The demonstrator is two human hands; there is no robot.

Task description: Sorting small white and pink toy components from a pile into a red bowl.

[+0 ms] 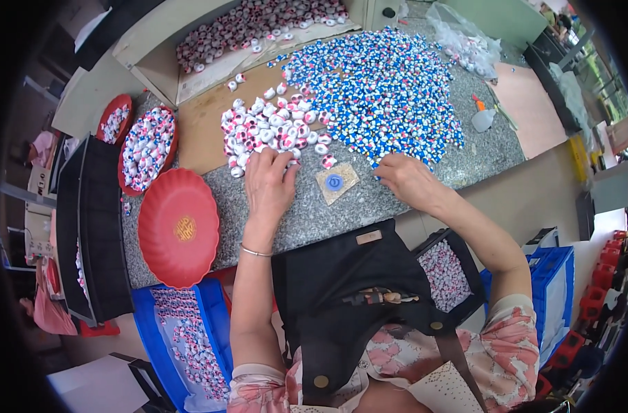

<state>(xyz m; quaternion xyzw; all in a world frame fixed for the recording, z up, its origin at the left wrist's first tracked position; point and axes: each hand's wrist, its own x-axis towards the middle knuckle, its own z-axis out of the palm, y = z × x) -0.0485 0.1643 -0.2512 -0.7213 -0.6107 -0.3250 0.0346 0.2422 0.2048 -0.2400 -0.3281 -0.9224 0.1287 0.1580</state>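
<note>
My left hand [269, 184] is at the near edge of a heap of white, pink-marked doll-head-like pieces [273, 122]. Its fingers curl down among them, and what they grip is hidden. At the front of a wide spread of small blue-and-white pieces [390, 89], my right hand [409, 180] has its fingertips pinched together on a small blue-and-white piece. Between both hands, a tan square pad [346, 173] lies on the grey stone worktop. On it sits a round blue holder [334, 182].
An unfilled red scalloped bowl [180, 241] stands left of my left forearm. Behind it are a filled red bowl [171, 153] and a smaller one [127, 134]. A box of white-pink pieces [183, 82] borders the back. Blue crates [145, 310] flank me below; a small bottle [483, 121] stands right.
</note>
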